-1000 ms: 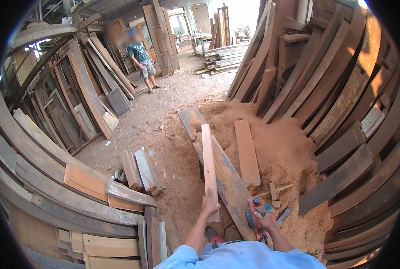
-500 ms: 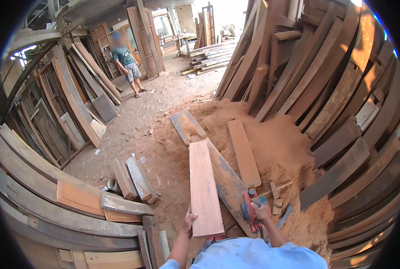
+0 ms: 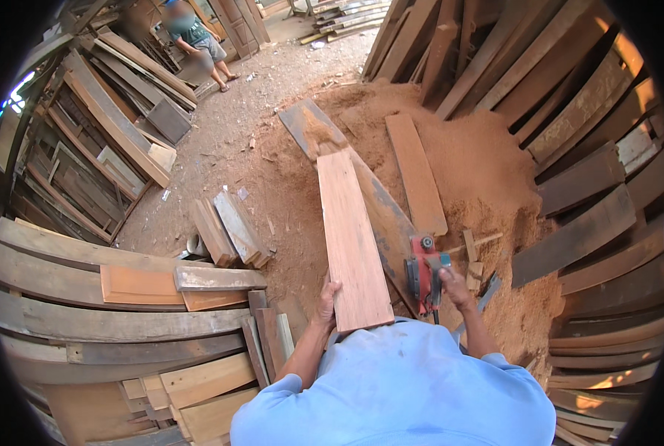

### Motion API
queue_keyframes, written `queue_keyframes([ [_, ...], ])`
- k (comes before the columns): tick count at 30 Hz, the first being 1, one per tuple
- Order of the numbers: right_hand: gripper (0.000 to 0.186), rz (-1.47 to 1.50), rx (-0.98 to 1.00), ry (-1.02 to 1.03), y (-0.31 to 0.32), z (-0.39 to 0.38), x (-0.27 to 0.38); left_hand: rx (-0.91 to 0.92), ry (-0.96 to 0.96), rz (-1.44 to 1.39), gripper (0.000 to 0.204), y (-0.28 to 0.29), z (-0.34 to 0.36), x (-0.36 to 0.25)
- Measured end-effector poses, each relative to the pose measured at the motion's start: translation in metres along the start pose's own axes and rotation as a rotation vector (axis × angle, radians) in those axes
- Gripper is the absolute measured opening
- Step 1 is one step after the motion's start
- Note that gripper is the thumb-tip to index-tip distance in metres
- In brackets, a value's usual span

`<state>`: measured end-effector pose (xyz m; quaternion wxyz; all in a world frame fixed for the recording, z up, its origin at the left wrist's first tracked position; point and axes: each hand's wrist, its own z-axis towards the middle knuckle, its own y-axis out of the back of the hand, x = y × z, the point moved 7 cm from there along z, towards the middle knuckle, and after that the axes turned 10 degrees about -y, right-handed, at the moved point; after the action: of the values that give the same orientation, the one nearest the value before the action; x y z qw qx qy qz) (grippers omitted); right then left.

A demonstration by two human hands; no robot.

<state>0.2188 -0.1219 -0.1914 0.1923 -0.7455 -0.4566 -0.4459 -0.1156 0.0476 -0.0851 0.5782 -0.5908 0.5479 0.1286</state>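
Left fingers: closed at the near end of the long, pinkish bare-wood board (image 3: 356, 241), the left hand (image 3: 327, 299) wrapping its left edge, thumb uppermost. Whatever grips beneath, we cannot see. Right fingers: closed round the handle of the red-and-black electric hand planer (image 3: 423, 276); we find the right hand (image 3: 455, 285) just right of the board's near half, the tool apart from the wood.

The board itself lies lengthwise ahead of the wearer, broad face up, near end against or just over the pale blue shirt (image 3: 391, 386). Its far end overlaps the bench (image 3: 376, 197), a long weathered grey-brown plank passing slantwise below it.

Outward: right of the board, a dust-coated brown board (image 3: 416, 175) lies in heaped orange-brown sawdust (image 3: 488, 178). Left of it, a stack of short timbers (image 3: 235, 223). Farther right, leaning dark-brown planks (image 3: 484, 63); well beyond the far end, to the left, a bystander in a dark green shirt (image 3: 209, 50).

Progress, as we judge it: the upward face looks clean and even throughout, probably planed already. Underside and edges we cannot assess, so any work left there is unknown.

Hard to make out: whether the planer rests on the bench or hangs above it, whether its blade turns, and where its cord runs past the shirt.
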Motion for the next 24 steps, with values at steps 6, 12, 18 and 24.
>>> queue_keyframes([
  [6,0.087,-1.089,-0.269,-0.432,0.105,-0.056,-0.087,-0.074,0.070,-0.026,0.077,0.007,0.003,0.022],
  [12,0.110,-0.835,-0.216,-0.705,0.109,-0.128,-0.183,-0.046,0.146,-0.063,0.079,-0.008,-0.002,0.021],
  [18,0.115,-0.837,-0.357,-0.711,0.078,-0.164,-0.143,-0.035,0.101,-0.018,0.078,-0.002,0.002,0.017],
  [24,0.101,-0.883,-0.303,-0.727,0.072,-0.194,-0.149,0.006,0.084,-0.047,0.074,-0.008,0.002,-0.001],
])
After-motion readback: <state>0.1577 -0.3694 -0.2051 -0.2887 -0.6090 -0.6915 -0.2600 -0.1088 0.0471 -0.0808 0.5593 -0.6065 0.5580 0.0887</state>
